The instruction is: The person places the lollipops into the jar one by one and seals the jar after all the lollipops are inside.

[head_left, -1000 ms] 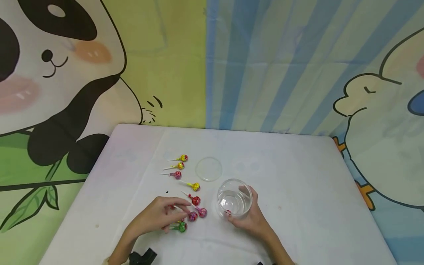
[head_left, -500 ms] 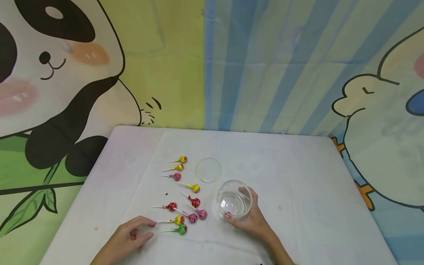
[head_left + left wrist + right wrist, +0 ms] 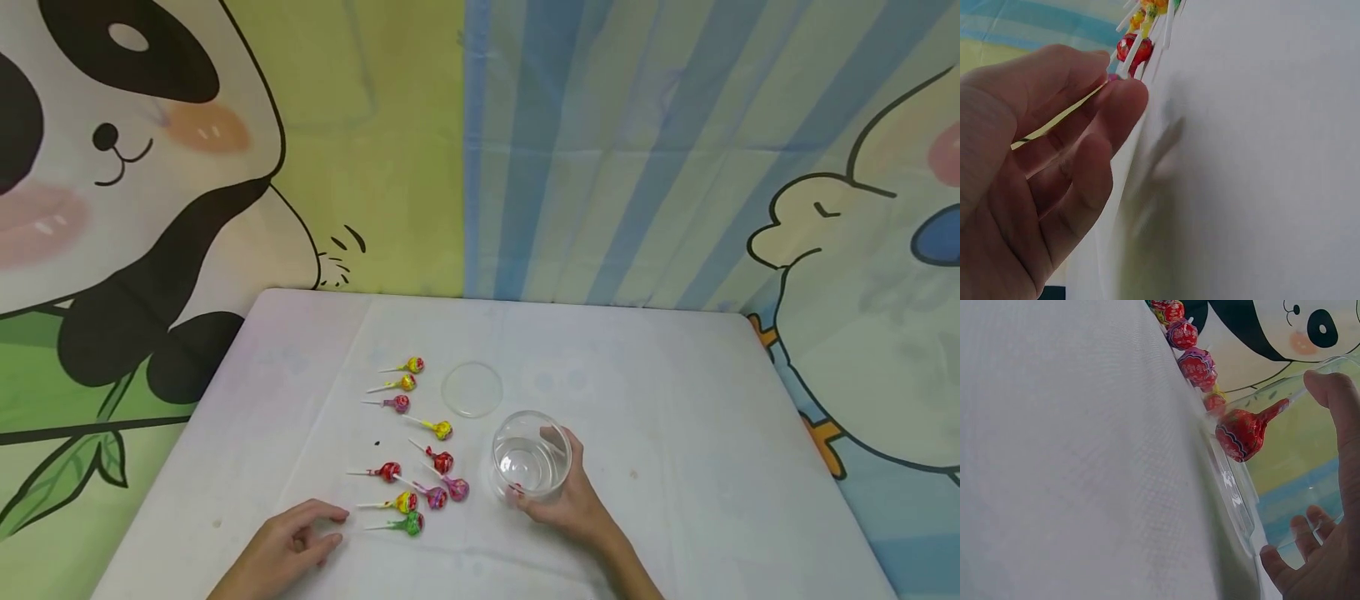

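A cartoon backdrop (image 3: 420,125) filled the upper frame above the white table (image 3: 675,400). The left hand (image 3: 292,542), lower left, lay loosely bent, holding nothing; the right hand (image 3: 573,496), lower centre, gripped a clear jar (image 3: 527,454). Between them, nearer the left, a yellow lollipop (image 3: 406,502) lay crosswise, stick toward that hand.

Smooth, glossy, clear plastic-looking container (image 3: 529,458), shiny lollipop wrappers (image 3: 413,523), matt, woven-looking tablecloth (image 3: 675,433)

Toward eight o'clock the left hand (image 3: 1041,181) is seen, its fingers (image 3: 1125,109) loosely bent. Just beyond them, near twelve, a red-wrapped lollipop (image 3: 1135,49) is shown, backed by a yellow wrapper (image 3: 1137,17). Toward six, a shadow (image 3: 1163,206) is cast on the white worktop (image 3: 1266,156).
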A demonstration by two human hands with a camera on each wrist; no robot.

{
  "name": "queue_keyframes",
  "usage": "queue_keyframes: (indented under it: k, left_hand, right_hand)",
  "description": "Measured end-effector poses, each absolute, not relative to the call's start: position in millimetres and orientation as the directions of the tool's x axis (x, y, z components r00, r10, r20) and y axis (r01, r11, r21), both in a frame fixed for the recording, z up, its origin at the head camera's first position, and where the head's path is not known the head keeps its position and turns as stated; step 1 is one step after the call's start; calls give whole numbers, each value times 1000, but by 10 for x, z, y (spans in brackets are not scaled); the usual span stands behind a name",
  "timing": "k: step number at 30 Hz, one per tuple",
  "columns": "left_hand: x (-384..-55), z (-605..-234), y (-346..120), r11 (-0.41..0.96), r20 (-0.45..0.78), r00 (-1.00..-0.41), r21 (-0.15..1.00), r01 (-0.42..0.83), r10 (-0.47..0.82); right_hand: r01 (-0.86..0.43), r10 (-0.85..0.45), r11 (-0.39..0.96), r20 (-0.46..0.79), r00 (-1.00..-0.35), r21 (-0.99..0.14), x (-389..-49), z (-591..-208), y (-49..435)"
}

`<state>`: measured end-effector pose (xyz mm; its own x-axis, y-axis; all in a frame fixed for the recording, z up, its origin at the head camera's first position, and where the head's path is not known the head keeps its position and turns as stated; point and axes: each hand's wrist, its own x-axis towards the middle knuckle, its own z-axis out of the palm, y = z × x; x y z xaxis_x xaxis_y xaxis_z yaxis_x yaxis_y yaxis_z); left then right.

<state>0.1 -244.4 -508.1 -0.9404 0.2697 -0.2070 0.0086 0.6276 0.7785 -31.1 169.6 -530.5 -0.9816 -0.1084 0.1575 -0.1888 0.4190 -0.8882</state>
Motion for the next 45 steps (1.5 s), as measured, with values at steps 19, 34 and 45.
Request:
queue_keyframes:
  k: [19, 34, 45]
  left_hand:
    - [-512, -5032, -2298, 910, -102, -976, 390, 140, 193]
    - [-616, -5045, -2244, 920, -66, -976, 352, 173, 209]
    - [-577, -5093, -2329, 871, -30, -973, 451, 192, 230]
  right_hand:
    - [-162, -104, 405, 130, -986, -900, -310, -5259, 1688]
    - [-186, -123, 406, 149, -981, -894, -313, -5262, 1694]
    - [-203, -139, 421, 158, -978, -884, -316, -5288, 1724]
